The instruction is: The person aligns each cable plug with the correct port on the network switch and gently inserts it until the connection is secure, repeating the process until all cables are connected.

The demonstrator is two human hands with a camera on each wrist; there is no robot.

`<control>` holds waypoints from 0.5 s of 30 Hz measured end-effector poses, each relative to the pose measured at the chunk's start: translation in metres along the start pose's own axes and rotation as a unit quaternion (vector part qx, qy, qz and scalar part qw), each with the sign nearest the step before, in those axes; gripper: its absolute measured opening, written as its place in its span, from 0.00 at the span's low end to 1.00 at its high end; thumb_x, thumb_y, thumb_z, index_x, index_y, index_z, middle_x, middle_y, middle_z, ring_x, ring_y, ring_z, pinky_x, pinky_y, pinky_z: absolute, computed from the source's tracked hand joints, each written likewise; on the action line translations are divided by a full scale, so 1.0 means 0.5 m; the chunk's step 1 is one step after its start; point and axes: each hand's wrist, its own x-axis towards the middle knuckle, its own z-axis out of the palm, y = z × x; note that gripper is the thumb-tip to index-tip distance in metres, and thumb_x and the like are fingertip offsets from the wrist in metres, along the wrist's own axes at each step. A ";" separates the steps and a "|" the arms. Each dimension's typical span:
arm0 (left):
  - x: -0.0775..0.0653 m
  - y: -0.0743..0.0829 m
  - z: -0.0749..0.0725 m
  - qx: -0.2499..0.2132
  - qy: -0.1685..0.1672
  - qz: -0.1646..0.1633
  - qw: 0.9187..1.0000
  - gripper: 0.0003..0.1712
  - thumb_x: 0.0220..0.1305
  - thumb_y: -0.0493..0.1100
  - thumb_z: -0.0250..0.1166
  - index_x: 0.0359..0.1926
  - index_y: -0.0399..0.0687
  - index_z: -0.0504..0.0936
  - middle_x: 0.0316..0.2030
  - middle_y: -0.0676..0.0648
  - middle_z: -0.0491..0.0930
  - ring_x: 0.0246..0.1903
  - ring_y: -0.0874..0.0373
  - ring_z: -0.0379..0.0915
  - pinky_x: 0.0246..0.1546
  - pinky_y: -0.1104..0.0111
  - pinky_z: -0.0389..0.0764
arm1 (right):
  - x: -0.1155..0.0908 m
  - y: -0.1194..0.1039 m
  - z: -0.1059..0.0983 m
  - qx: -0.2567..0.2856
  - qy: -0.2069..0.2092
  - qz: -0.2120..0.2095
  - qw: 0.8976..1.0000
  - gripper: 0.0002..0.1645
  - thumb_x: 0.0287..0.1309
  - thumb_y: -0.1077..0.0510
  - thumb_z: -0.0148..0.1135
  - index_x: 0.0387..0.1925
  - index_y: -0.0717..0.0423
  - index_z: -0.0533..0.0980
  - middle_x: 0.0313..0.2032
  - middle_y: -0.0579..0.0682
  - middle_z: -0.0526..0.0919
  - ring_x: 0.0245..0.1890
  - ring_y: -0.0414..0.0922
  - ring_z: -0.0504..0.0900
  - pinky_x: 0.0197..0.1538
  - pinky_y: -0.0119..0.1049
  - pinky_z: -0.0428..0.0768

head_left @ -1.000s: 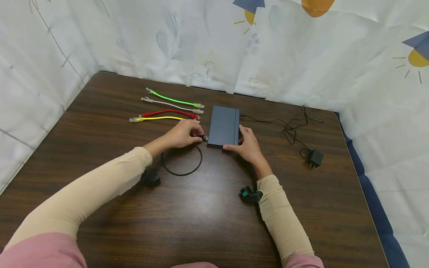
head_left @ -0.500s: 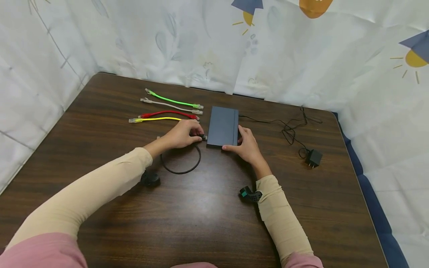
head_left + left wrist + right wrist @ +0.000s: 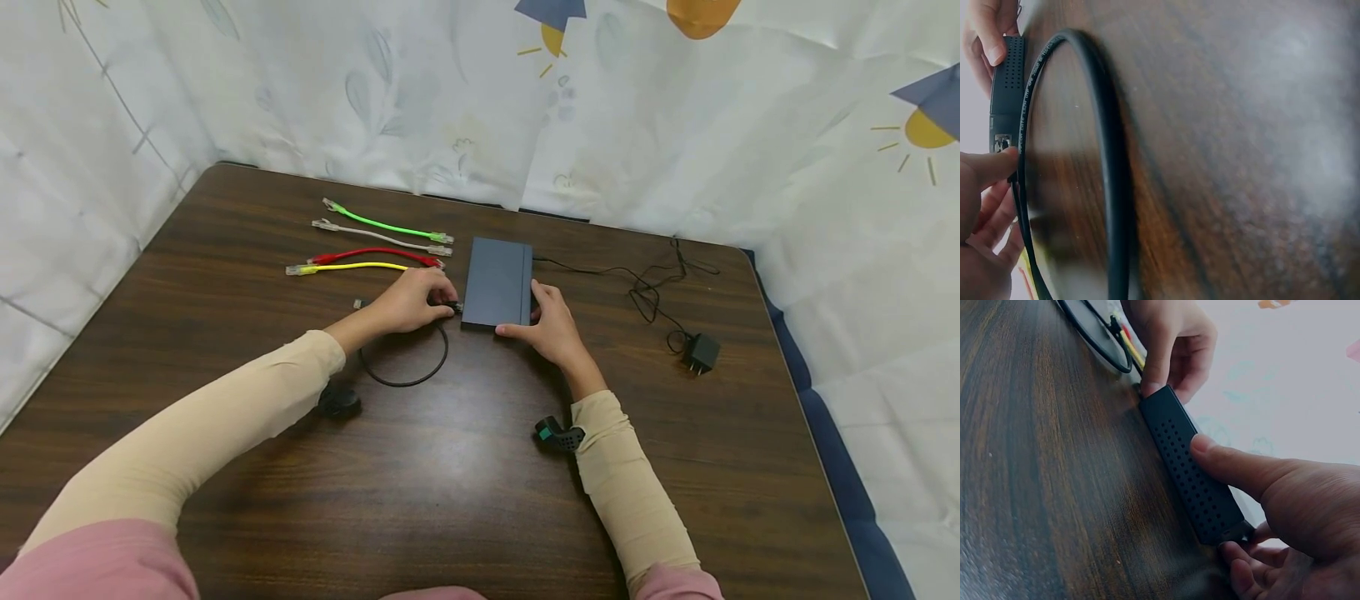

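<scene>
A flat blue-grey network switch (image 3: pixel 497 283) lies on the table in the head view, with vent holes along its side (image 3: pixel 1185 472) in the right wrist view. My right hand (image 3: pixel 553 323) grips its right near corner, thumb on the front edge. At the switch's left side, my left hand (image 3: pixel 414 300) pinches one plug of a black Ethernet cable (image 3: pixel 405 385), right at the port side. The cable loops toward me on the table, and its other plug (image 3: pixel 358 304) shows behind the left wrist. A port opening (image 3: pixel 1002 142) appears beside the left thumb in the left wrist view.
Green (image 3: pixel 386 225), white (image 3: pixel 382 238), red (image 3: pixel 375 251) and yellow (image 3: pixel 352 266) short Ethernet cables lie left of the switch. A thin power cord (image 3: pixel 647 292) runs from the switch's right side to a black adapter (image 3: pixel 702 353). White curtains (image 3: pixel 465 100) hang behind the table.
The black cable's loop has shifted slightly, and its far plug has come into view behind the left wrist. Both hands stay at the switch, which has barely moved.
</scene>
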 end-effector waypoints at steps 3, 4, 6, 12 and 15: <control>0.002 -0.001 0.003 0.005 0.001 0.008 1.000 0.08 0.56 0.37 0.72 0.38 0.41 0.86 0.37 0.44 0.81 0.36 0.53 0.76 0.40 0.62 0.78 | -0.001 0.001 0.000 -0.001 -0.001 -0.001 1.000 0.64 0.50 0.38 0.71 0.76 0.53 0.45 0.73 0.54 0.53 0.51 0.51 0.70 0.47 0.43 0.73; 0.003 -0.001 0.003 0.009 0.002 0.014 1.000 0.08 0.55 0.37 0.72 0.38 0.41 0.86 0.37 0.45 0.82 0.36 0.53 0.76 0.40 0.62 0.77 | -0.001 0.000 0.000 0.000 0.000 -0.001 1.000 0.64 0.49 0.38 0.71 0.76 0.53 0.45 0.73 0.54 0.53 0.51 0.51 0.70 0.47 0.43 0.74; 0.003 -0.001 0.003 0.021 0.002 0.028 0.999 0.08 0.56 0.37 0.72 0.38 0.41 0.87 0.37 0.45 0.82 0.36 0.53 0.77 0.39 0.62 0.77 | -0.001 0.000 0.001 0.000 0.000 -0.001 1.000 0.64 0.49 0.38 0.71 0.76 0.52 0.45 0.73 0.54 0.52 0.52 0.51 0.70 0.47 0.44 0.74; 0.002 0.007 -0.004 0.066 -0.008 0.069 0.995 0.09 0.58 0.37 0.70 0.41 0.41 0.88 0.38 0.45 0.81 0.36 0.53 0.77 0.39 0.61 0.78 | -0.003 -0.003 0.001 -0.002 0.000 0.000 1.000 0.64 0.49 0.38 0.71 0.76 0.53 0.45 0.73 0.54 0.52 0.52 0.51 0.70 0.49 0.44 0.75; 0.003 0.010 -0.005 0.075 -0.011 0.074 0.994 0.09 0.59 0.37 0.69 0.41 0.41 0.88 0.39 0.45 0.81 0.37 0.53 0.77 0.40 0.61 0.79 | -0.003 -0.004 0.000 -0.001 0.002 0.001 1.000 0.63 0.50 0.39 0.71 0.76 0.53 0.45 0.73 0.54 0.52 0.52 0.52 0.70 0.49 0.45 0.75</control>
